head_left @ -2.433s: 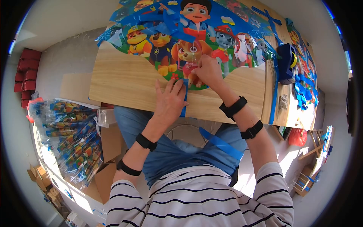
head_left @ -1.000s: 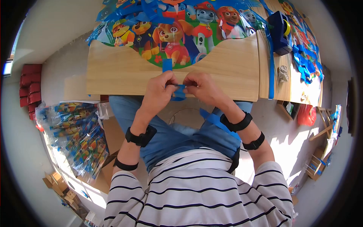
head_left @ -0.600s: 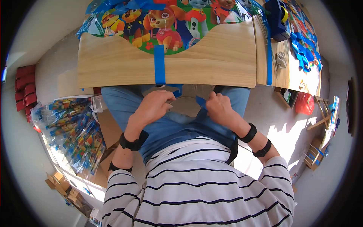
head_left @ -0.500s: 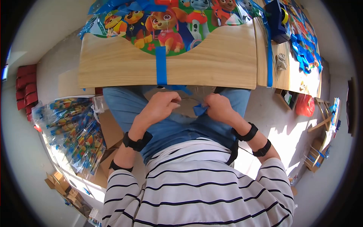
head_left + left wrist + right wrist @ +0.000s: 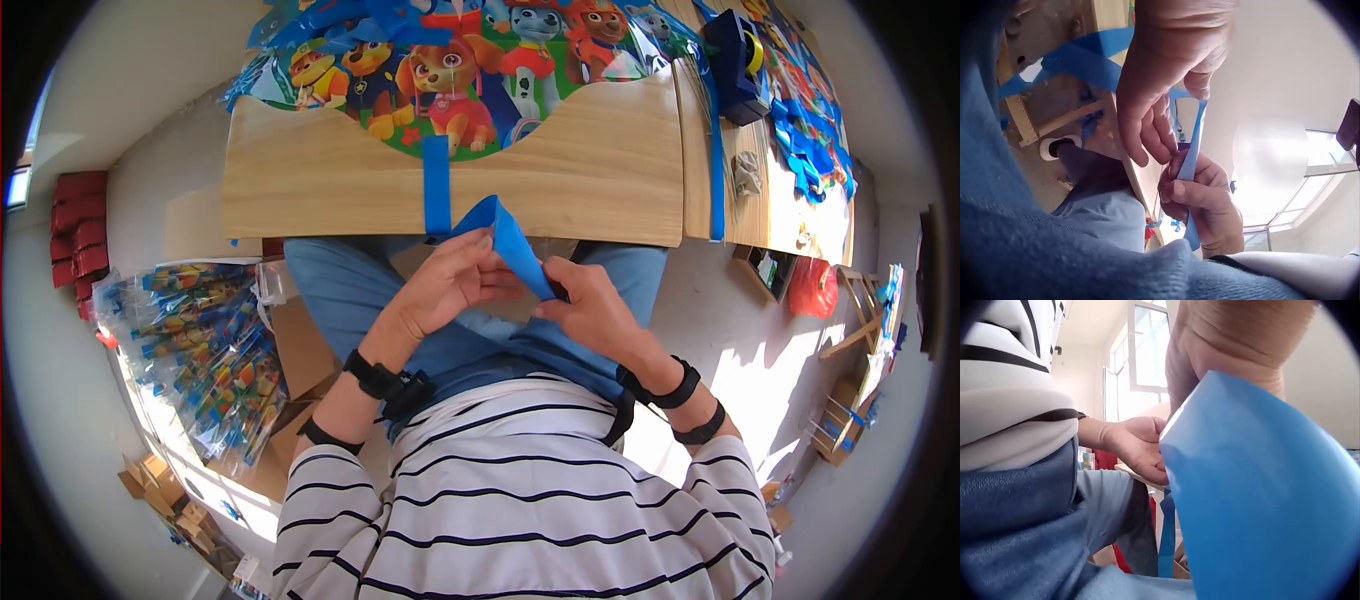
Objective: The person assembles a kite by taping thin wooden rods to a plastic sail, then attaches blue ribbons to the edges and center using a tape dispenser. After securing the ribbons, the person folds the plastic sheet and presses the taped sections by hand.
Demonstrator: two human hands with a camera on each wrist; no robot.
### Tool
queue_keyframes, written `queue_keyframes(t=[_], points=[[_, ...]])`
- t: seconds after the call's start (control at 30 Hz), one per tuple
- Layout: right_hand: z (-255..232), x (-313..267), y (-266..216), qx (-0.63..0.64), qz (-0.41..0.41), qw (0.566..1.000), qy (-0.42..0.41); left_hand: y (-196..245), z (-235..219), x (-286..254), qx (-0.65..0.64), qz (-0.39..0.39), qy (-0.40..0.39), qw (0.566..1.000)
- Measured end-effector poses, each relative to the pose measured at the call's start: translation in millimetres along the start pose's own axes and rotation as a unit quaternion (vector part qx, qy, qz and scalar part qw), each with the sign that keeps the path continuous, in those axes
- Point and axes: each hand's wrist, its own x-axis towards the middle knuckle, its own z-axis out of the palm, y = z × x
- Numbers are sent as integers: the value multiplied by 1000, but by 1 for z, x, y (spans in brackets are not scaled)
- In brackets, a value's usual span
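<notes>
A blue strip (image 5: 516, 248) bends up near the wooden board's front edge. My right hand (image 5: 600, 312) pinches its lower right part between thumb and fingers; the left wrist view shows this grip with the right hand (image 5: 1207, 203) below. The left hand (image 5: 450, 283) has loosely extended fingers, and its thumb touches the strip at the fold. In the left wrist view, the left hand (image 5: 1172, 75) is above the strip (image 5: 1192, 147). The strip (image 5: 1260, 481) fills much of the right wrist view, partly covering the right hand (image 5: 1229, 347). Another blue length (image 5: 437, 185) lies flat across the board (image 5: 580, 175).
Colourful cartoon sheets (image 5: 450, 85) cover the board's far part. A dark blue tape dispenser (image 5: 735, 70) stands at the right. Plastic-wrapped colourful packs (image 5: 205, 350) lie at lower left, red packages (image 5: 78, 230) beyond them, and a red bag (image 5: 812, 290) at the right.
The left hand has moved from pressing by the printed sheet to below the board's edge. The right hand has left the sheet and grips the strip, which has risen into a fold between the hands.
</notes>
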Motion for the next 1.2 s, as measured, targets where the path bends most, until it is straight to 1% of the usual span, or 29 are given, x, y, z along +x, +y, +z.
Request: queue_keyframes(t=[0.03, 0.13, 0.23, 0.27, 0.33, 0.37, 0.43, 0.5, 0.53, 0.6, 0.63, 0.67, 0.73, 0.83, 0.93, 1.03, 1.13, 1.2], points=[[2, 0, 5, -14, -7, 1000, 2, 1, 0, -1, -14, 22, 5, 1000], [4, -2, 14, -69, 3, 997, -20, 8, -4, -5, 0, 102, 44, 994], [2, -6, 19, -93, -2, 995, -34, 24, -19, -9, 58, 154, 110, 980], [2, -8, 25, -109, -3, 994, -26, 30, -19, -10, 58, 177, 147, 971], [4, -12, 37, -147, -15, 989, -2, 44, -25, -12, 97, 195, 198, 956], [0, -15, 38, -173, -13, 985, -7, 51, -26, -13, 117, 206, 223, 946], [-8, -27, 48, -232, -3, 972, -24, 65, -21, -19, 155, 191, 238, 940], [-19, -43, 60, -285, 11, 958, -31, 75, -29, -24, 191, 173, 260, 931], [-25, -51, 62, -305, 20, 952, -29, 82, -33, -26, 208, 168, 304, 914], [-30, -63, 64, -313, 37, 948, -28, 97, -72, -15, 337, 225, 357, 842], [-32, -65, 62, -317, 47, 947, -29, 105, -78, -9, 396, 249, 381, 797], [-31, -65, 56, -321, 51, 945, -25, 114, -84, -1, 450, 276, 374, 762], [-26, -63, 41, -328, 62, 943, -16, 141, -79, 28, 552, 321, 354, 683], [-28, -58, 36, -359, 64, 931, -7, 179, -75, 84, 704, 357, 288, 542], [-33, -55, 21, -415, 16, 908, 57, 204, -70, 138, 766, 389, 231, 456], [-35, -51, 23, -384, 15, 919, 86, 219, -72, 174, 786, 332, 264, 449], [-36, -48, 32, -358, 10, 930, 81, 223, -81, 188, 770, 366, 270, 448], [-37, -40, 31, -329, -8, 941, 82, 225, -83, 192, 781, 333, 275, 452]])
